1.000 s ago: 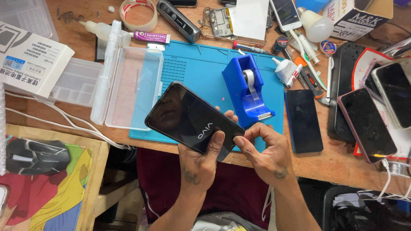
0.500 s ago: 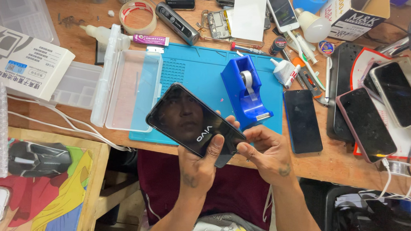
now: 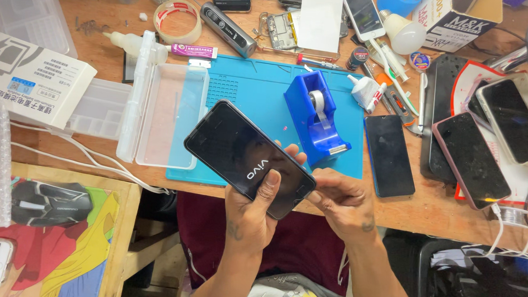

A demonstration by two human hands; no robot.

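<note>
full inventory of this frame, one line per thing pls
black phone: 1, glossy black, held above the desk edge
tape dispenser: 1, blue, on the mat
work mat: 1, blue, desk centre
clear plastic case: 1, open, left edge of the mat
white box: 1, desk left
tape roll: 1, beige, top of desk
dark phones: at least 3, lying right of the mat
computer mouse: 1, black, lower left
light bulb: 1, white, top right
left hand: grips the black phone from below, thumb on its back
right hand: fingertips at the phone's lower right corner
</note>
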